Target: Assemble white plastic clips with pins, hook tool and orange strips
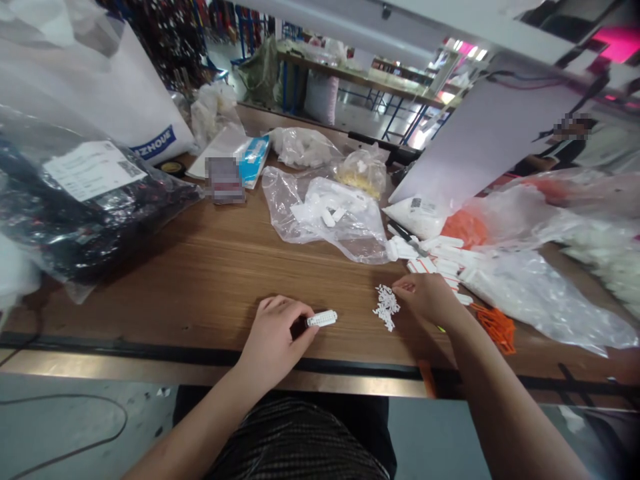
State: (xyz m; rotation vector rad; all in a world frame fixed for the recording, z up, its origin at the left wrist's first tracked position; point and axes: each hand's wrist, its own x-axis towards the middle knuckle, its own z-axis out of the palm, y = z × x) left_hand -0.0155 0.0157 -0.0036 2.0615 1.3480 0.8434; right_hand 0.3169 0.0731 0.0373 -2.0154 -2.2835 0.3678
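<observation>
My left hand (pixel 279 337) grips a small white plastic strip (pixel 323 319) between thumb and fingers, just above the table's front part. A row of small holes or notches runs along the strip's side. To its right lies a loose pile of tiny white plastic pieces (pixel 387 307). My right hand (pixel 425 298) is at the pile's right edge, thumb and fingertips pinched together. Whether a piece is between those fingertips is too small to tell. Just right of that hand are orange plastic sticks (pixel 496 328) and white pieces with orange stripes (pixel 434 268).
Clear bags of white parts (pixel 345 207) lie at mid-table, with a bag of yellow parts (pixel 361 172) behind. A large bag of dark goods (pixel 90 207) fills the left side. More plastic bags (pixel 545 287) crowd the right. Another person (pixel 560 150) is at the far right.
</observation>
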